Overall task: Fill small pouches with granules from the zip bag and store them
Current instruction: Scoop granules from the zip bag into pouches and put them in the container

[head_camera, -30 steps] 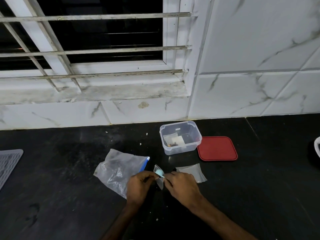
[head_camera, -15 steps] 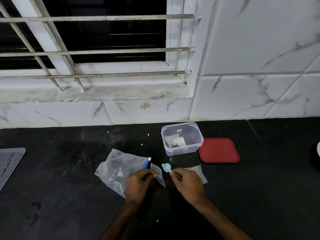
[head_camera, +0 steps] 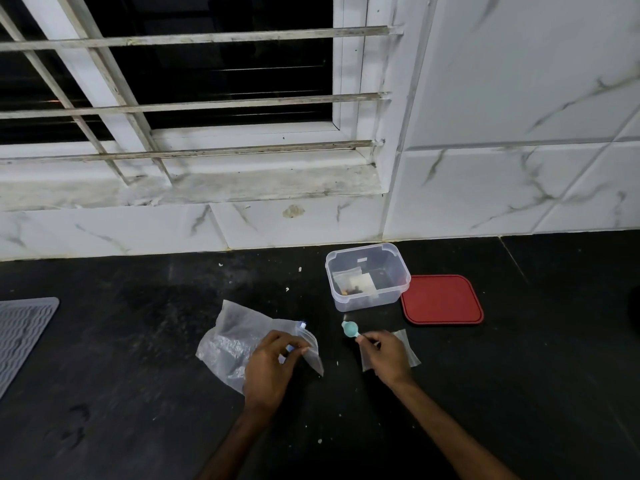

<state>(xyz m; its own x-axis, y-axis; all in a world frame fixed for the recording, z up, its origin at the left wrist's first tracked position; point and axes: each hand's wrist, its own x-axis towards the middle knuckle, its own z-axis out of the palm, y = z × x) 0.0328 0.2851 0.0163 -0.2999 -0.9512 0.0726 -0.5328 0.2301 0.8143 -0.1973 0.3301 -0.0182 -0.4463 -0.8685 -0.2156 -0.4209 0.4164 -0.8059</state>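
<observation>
Filling step, lower centre of frame: my left hand (head_camera: 270,365) pinches a small pouch (head_camera: 315,362) beside the zip bag (head_camera: 225,344). My right hand (head_camera: 386,355) grips the teal scoop (head_camera: 349,329). Next, I judge, the scoop must dip into the bag for granules.

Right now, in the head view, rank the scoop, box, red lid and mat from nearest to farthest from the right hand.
1. scoop: pinched in the fingers of the right hand.
2. box, just ahead, and red lid, ahead to the right: too close to call.
3. mat: far left edge of the counter.
</observation>
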